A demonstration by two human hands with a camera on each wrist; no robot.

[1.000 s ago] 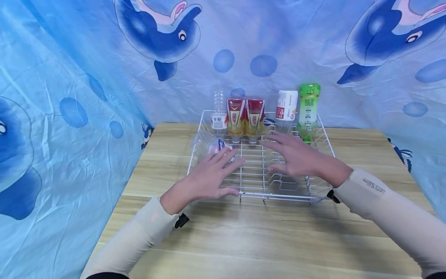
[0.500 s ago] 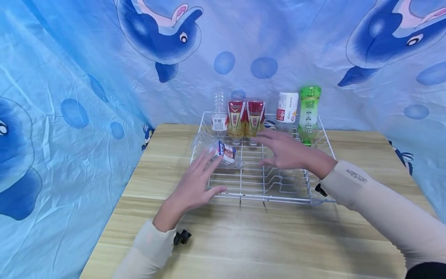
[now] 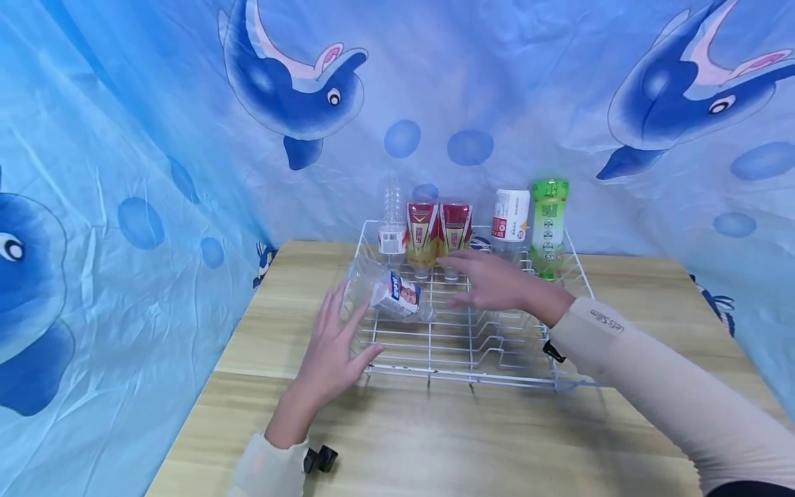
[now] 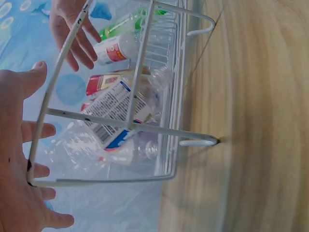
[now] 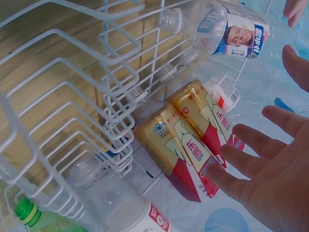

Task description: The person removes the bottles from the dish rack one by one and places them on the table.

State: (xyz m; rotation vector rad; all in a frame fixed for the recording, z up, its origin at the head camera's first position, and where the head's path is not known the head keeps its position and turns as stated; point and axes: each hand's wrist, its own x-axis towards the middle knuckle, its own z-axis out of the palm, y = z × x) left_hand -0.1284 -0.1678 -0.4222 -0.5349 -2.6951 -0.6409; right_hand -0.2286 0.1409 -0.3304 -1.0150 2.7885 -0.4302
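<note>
In the head view a clear bottle with a blue and white label (image 3: 404,295) lies tilted in the left part of the white wire rack (image 3: 459,376). Just left of it, fingers spread, is my left hand (image 3: 326,355), holding nothing. My right hand (image 3: 497,279) hovers over the rack's middle with its fingers apart and empty. Behind it stand two red and gold bottles (image 3: 421,235), caps down. The right wrist view shows these bottles (image 5: 181,150) near my right fingertips. Whether my left hand touches the rack edge (image 4: 41,116), I cannot tell.
Along the rack's back stand a clear bottle (image 3: 393,238) on the left, a white-labelled bottle (image 3: 511,217) and a green bottle (image 3: 549,231) on the right. The rack rests on a wooden table (image 3: 435,442). Behind hangs a blue dolphin-print sheet (image 3: 472,69).
My left hand has drawn back leftward from the tilted bottle, uncovering its label. My right hand has shifted left over the rack. The head view has tipped slightly upward.
</note>
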